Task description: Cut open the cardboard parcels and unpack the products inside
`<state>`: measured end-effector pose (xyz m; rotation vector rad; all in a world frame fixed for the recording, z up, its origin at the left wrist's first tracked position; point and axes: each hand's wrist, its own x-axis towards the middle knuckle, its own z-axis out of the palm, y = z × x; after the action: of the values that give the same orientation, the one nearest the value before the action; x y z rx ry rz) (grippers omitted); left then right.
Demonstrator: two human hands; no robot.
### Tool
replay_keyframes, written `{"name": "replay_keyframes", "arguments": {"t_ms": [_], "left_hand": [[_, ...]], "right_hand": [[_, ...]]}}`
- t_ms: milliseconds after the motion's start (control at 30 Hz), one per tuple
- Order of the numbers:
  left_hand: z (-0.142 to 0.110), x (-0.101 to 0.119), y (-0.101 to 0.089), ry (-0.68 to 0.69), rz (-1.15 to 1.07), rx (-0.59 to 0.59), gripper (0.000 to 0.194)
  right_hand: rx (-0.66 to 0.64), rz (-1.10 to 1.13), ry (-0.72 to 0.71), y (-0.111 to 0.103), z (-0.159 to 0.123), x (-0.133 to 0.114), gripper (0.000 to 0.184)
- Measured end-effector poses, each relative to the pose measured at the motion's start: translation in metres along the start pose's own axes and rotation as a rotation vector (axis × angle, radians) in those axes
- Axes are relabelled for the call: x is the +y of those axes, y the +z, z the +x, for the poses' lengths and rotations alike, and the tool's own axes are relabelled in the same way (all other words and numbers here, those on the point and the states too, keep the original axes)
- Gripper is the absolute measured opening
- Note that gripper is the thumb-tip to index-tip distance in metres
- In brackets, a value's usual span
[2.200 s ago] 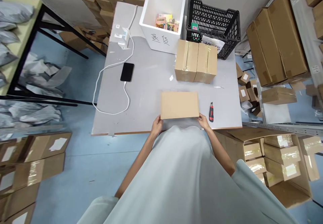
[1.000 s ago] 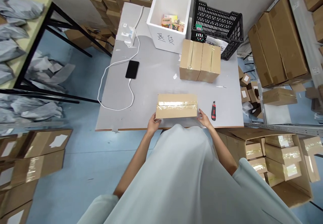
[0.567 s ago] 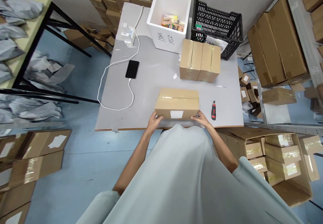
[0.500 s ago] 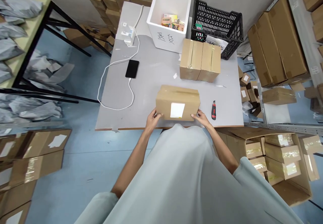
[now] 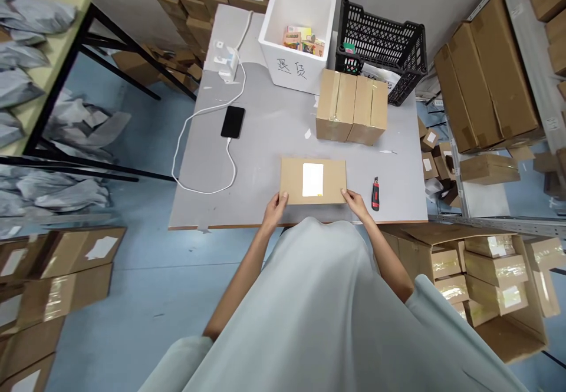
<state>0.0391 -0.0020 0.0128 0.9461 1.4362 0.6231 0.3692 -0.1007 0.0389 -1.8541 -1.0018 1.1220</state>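
Observation:
A brown cardboard box (image 5: 292, 180) with a white label (image 5: 313, 180) facing up is held between both hands near the table's front edge. My left hand (image 5: 275, 210) grips its lower left corner, thumb on the top face. At the lower right corner my right hand (image 5: 355, 203) pinches it the same way. To the right of the box lies a red and black utility knife (image 5: 375, 194). Two taped cardboard boxes (image 5: 335, 104) stand side by side farther back on the table.
A grey table (image 5: 260, 144) carries a phone (image 5: 233, 122) on a white cable, a power strip (image 5: 227, 65), a white foam bin (image 5: 287, 73) with small packs, and a black crate (image 5: 404, 56). An open carton (image 5: 499, 333) of boxes stands at right; a rack (image 5: 62, 68) with grey parcels at left.
The box has tipped so that its labelled face now points up. Both hands have turned with it and still hold its near corners.

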Motion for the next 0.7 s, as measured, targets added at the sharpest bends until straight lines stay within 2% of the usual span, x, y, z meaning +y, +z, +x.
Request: {"name": "replay_keyframes", "arguments": {"t_ms": [133,233,300,500,700], "left_hand": [[0.002,-0.011,-0.005,-0.058,-0.049,0.063,0.066],[0.002,-0.017,-0.009,-0.103,-0.072,0.094,0.065],[0.001,-0.021,-0.009,-0.114,-0.081,0.098,0.061],[-0.007,-0.023,-0.002,-0.085,-0.096,0.085,0.054],[-0.014,-0.015,-0.002,-0.055,-0.081,0.111,0.061]], "right_hand": [[0.022,0.137,0.114,-0.006,-0.009,0.021,0.075],[0.017,0.112,0.135,-0.006,-0.017,0.032,0.060],[-0.007,0.109,0.132,-0.002,-0.020,0.036,0.056],[-0.054,0.127,0.098,0.010,-0.024,0.033,0.058],[0.002,0.099,0.018,-0.001,-0.028,0.020,0.066]]}}
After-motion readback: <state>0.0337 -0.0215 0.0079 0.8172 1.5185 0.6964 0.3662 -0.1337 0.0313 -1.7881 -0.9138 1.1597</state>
